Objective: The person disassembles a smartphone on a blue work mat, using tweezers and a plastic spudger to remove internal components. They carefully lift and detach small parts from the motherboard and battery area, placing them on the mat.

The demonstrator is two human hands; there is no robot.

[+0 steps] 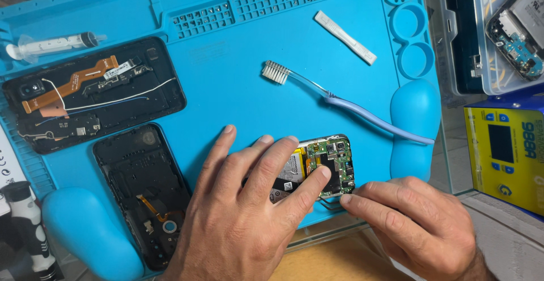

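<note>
An opened phone (331, 162) with a green circuit board and a battery lies near the front edge of the blue repair mat (226, 82). My left hand (249, 213) presses down on it, fingers spread over the battery, thumb on the board. My right hand (408, 224) rests at the phone's lower right corner, its fingertips touching the edge by a thin dark wire. Whether the right hand pinches a tool is hidden.
Two black phone housings (93, 91) (144, 190) lie on the mat's left half. A toothbrush (340, 97) and a white strip (345, 37) lie at the back, a syringe (54, 44) at far left. A yellow box (504, 156) and a parts tray (504, 26) stand right.
</note>
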